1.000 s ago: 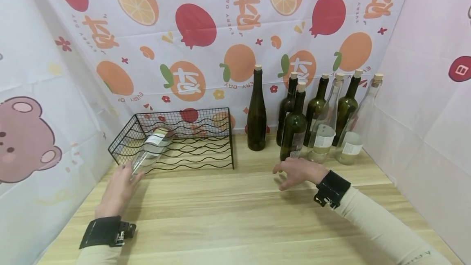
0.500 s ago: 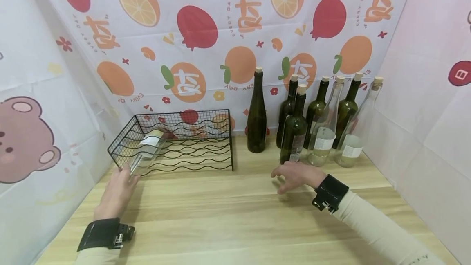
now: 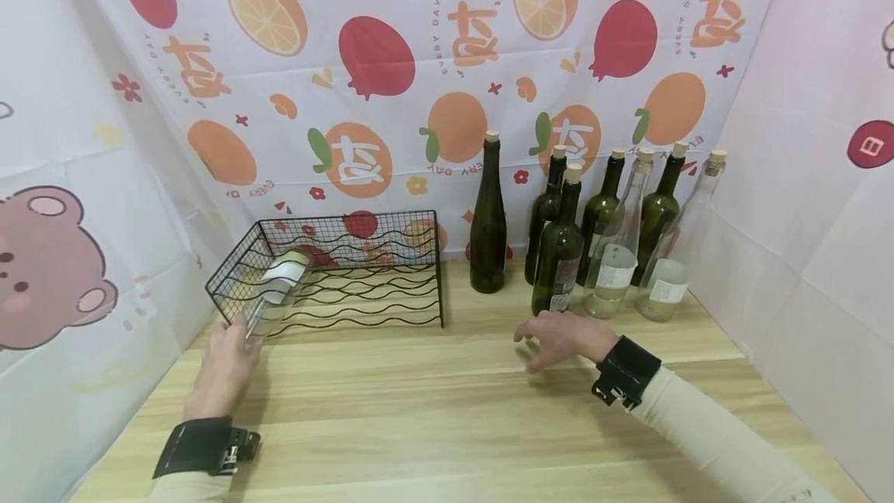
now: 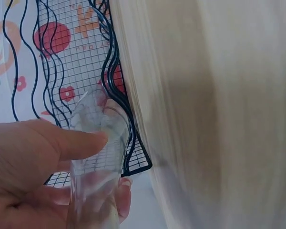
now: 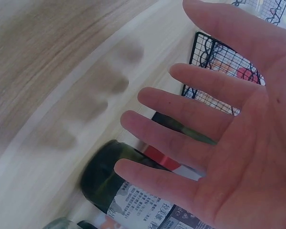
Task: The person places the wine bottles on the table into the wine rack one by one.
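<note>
My left hand (image 3: 225, 359) grips a clear glass bottle (image 3: 285, 278) at the front left corner of a black wire bottle rack (image 3: 377, 322). The bottle lies tilted in the rack's left end, its white-labelled base toward the back. In the left wrist view, thumb and fingers wrap the clear glass (image 4: 97, 186) beside the rack's wavy wires (image 4: 115, 90). My right hand (image 3: 562, 338) hovers over the table with fingers spread, holding nothing. Just behind it stands a corked dark green bottle (image 3: 557, 258), whose label shows in the right wrist view.
A tall dark green bottle (image 3: 487, 231) stands alone right of the rack. Further right, several corked green bottles and two clear bottles, one a clear bottle (image 3: 663, 286) near the right cloth wall, stand close together. A fruit-print cloth (image 3: 391, 99) hangs behind the wooden table (image 3: 419, 425).
The clear bottle has shifted slightly left and sits lower in the rack, with my left hand still on it. The right hand has hardly moved.
</note>
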Tool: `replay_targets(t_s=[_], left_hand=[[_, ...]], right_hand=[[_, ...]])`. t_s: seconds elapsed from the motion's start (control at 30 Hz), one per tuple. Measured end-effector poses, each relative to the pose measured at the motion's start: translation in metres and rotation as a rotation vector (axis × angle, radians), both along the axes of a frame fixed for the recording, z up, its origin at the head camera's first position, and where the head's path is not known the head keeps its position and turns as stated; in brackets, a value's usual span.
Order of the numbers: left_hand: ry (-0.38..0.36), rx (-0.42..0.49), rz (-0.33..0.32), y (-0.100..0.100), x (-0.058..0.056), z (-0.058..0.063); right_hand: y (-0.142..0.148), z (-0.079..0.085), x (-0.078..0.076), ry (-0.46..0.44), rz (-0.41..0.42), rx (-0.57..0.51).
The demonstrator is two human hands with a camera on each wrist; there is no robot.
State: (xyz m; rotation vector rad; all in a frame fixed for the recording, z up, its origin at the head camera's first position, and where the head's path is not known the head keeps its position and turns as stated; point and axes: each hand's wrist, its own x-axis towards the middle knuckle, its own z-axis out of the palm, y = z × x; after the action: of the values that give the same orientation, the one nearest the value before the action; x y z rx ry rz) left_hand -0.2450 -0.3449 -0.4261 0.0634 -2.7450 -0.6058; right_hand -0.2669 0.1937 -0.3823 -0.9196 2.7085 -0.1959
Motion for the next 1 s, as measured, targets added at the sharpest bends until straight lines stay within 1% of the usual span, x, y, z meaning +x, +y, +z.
replay_targets(t_s=[0.1, 0.13, 0.2, 0.27, 0.33, 0.4, 0.47, 0.53, 0.57, 0.67, 0.77, 1.0], left_hand=[[0.051, 0.01, 0.003, 0.003, -0.003, -0.003], [0.055, 0.013, 0.005, 0.004, -0.004, -0.003], [0.032, 0.023, 0.013, 0.004, -0.003, -0.003], [-0.011, 0.021, 0.03, 0.002, -0.002, -0.001], [-0.076, 0.019, 0.049, 0.0, -0.002, 0.002], [-0.146, 0.018, 0.052, -0.004, -0.002, 0.006], [-0.211, 0.022, 0.049, -0.006, -0.002, 0.008], [-0.259, 0.023, 0.047, -0.007, -0.002, 0.009], [-0.27, 0.022, 0.044, -0.008, -0.002, 0.008], [-0.288, 0.017, 0.045, -0.009, 0.001, 0.007], [-0.283, 0.014, 0.033, -0.01, 0.001, 0.006], [-0.284, 0.015, 0.027, -0.006, -0.005, 0.006]], right_hand=[[0.003, -0.002, 0.002, -0.004, -0.023, -0.003], [0.004, -0.003, 0.003, -0.001, -0.03, -0.001], [0.004, -0.004, 0.003, 0.005, -0.029, -0.004], [0.004, -0.005, 0.003, 0.015, -0.012, -0.01], [0.002, -0.005, 0.002, 0.023, 0.001, -0.011], [0.001, -0.004, 0.002, 0.03, 0.013, -0.009], [0.001, -0.004, 0.001, 0.029, 0.003, 0.005], [0.0, -0.004, 0.001, 0.031, 0.007, 0.014], [-0.001, -0.004, 0.001, 0.03, 0.008, 0.015], [-0.003, -0.006, 0.001, 0.025, 0.014, 0.014], [-0.005, -0.006, 0.002, 0.025, 0.021, 0.012], [-0.007, -0.006, 0.0, 0.051, 0.042, 0.02]])
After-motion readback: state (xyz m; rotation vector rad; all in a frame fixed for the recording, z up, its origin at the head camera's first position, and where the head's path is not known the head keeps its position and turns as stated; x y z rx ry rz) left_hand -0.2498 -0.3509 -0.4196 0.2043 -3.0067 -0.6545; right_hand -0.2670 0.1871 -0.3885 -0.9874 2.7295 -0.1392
